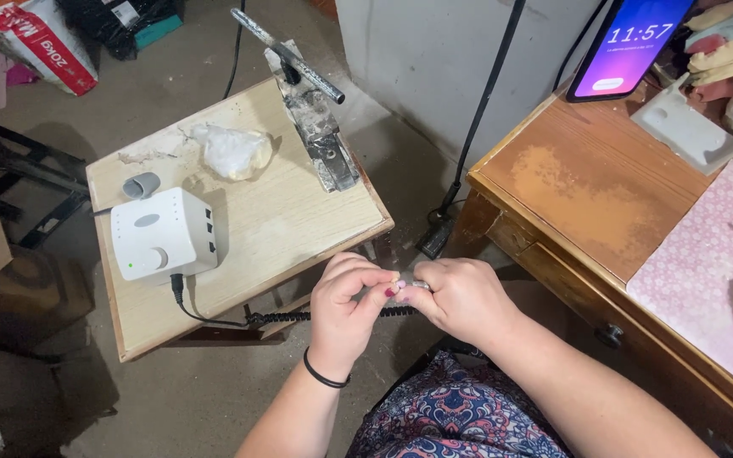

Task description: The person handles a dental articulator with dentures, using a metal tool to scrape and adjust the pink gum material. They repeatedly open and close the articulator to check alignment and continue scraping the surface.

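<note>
Hands meet right in the middle of the shot, low over the gap between the two tables. Right hand (461, 298) is curled shut around a small metal handpiece (417, 286), only the tip of it peeking out toward the left. Left hand (351, 298) is pinching at that tip with its fingertips (390, 287), so both are touching the same thing, with its long axis running roughly left-right between them. Can't make out what's at the tip, too small.

A coiled black cord (299, 316) runs from under the hands left to the white control box (163, 234) on the small wooden table (299, 220), well apart from the hands. Also on that table: a white lump (232, 151) and a crusty metal clamp (320, 136). Wooden desk (587, 195) with a phone (629, 47) sits off to the right. Nothing's blocking the hands.
</note>
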